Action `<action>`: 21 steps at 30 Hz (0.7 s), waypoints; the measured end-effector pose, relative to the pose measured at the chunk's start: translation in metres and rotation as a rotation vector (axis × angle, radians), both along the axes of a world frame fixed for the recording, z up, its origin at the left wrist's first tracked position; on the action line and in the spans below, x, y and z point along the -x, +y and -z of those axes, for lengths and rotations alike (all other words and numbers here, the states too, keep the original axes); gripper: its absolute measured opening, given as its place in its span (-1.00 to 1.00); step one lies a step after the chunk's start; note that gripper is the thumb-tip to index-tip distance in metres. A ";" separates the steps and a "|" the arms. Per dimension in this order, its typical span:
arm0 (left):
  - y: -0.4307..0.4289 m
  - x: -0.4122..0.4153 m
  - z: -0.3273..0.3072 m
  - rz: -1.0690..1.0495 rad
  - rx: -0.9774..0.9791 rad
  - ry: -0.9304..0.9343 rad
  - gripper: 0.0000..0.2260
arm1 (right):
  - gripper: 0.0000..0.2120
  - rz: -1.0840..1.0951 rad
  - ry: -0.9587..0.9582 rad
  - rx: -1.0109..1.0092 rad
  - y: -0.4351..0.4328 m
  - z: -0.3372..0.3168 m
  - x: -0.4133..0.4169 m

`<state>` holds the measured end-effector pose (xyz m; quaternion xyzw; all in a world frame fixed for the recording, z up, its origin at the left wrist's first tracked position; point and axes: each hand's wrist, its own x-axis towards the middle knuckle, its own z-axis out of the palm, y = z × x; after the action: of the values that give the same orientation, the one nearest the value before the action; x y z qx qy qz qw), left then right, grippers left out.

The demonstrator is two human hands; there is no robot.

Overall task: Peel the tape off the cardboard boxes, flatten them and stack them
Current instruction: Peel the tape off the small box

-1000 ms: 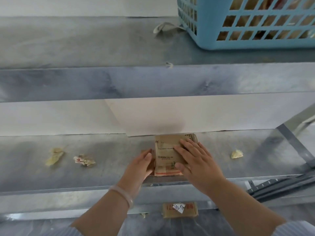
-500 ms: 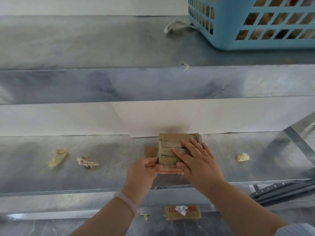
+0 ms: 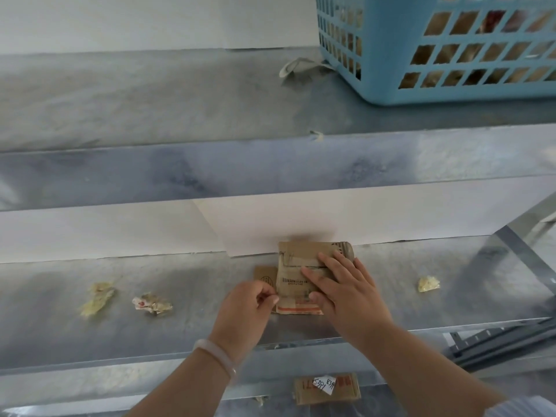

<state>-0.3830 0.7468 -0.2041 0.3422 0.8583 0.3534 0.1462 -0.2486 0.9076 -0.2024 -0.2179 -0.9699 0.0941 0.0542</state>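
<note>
Right hand [image 3: 349,290] presses the flattened box [image 3: 293,266] down, fingers straight; left hand [image 3: 245,308] pinches its left edge. Box runs lengthwise near to far, directly ahead.

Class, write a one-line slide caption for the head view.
The right hand presses a flattened box on the shelf while the left hand pinches its left edge.

A brown flattened cardboard box [image 3: 296,278] carries black barcode print and an orange-red stripe along its near edge. The metal shelf [image 3: 195,296] is mottled grey. The tape scraps [image 3: 97,297] are pale yellow. Far right, a light blue basket [image 3: 391,55] has square lattice holes.
</note>
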 end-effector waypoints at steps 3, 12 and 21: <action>0.005 0.005 -0.001 0.003 0.106 -0.104 -0.81 | -0.56 0.003 0.010 0.013 0.000 0.000 0.001; 0.003 0.003 -0.012 -0.133 -0.001 -0.853 -0.81 | -0.57 -0.015 0.012 0.008 0.000 -0.001 -0.001; 0.000 0.006 -0.027 -0.175 -0.167 -0.945 -0.81 | -0.56 -0.039 0.006 0.012 -0.003 -0.001 -0.001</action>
<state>-0.3886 0.7467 -0.1768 0.0812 0.6922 0.5488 0.4617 -0.2474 0.9049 -0.2011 -0.1992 -0.9732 0.1016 0.0542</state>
